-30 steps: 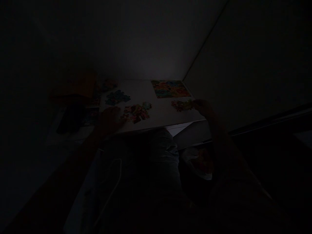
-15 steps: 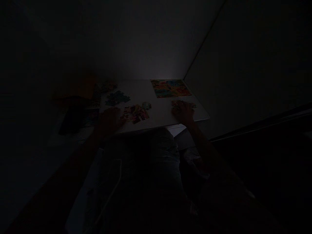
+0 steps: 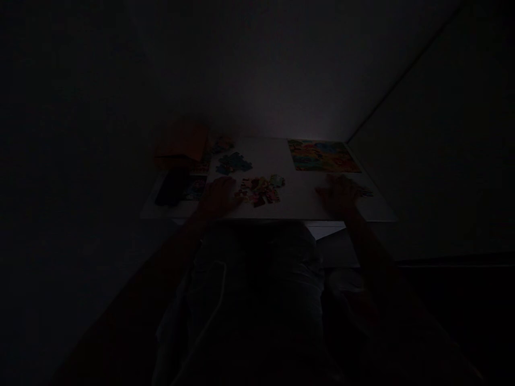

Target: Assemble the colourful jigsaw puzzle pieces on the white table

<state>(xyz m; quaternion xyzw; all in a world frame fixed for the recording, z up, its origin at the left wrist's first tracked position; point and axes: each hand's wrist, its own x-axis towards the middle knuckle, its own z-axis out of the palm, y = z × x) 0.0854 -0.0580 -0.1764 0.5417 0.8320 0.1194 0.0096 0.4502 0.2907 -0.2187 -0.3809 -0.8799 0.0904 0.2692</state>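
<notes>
The view is very dark. On a white table (image 3: 300,206) my left hand (image 3: 219,195) lies with its fingers stretched out, just left of a heap of jigsaw puzzle pieces (image 3: 260,192) in reds and yellows. Its thumb side reaches the edge of that heap. My right hand (image 3: 340,193) rests palm down at the right, thumb apart from the fingers. It covers part of another small group of puzzle pieces (image 3: 365,191), and nothing gripped shows in it. A colourful picture sheet (image 3: 324,156) lies just beyond it.
A cluster of bluish puzzle pieces (image 3: 233,163) lies beyond my left hand, with more pieces (image 3: 222,143) behind. At the left are an orange object (image 3: 183,145), a black item (image 3: 173,186) and a dark picture (image 3: 196,187). Walls border the table behind and right.
The view has swung left, so the table sits further right and more level. My right hand has shifted slightly and its thumb now stands further out; my left hand stays beside the heap.
</notes>
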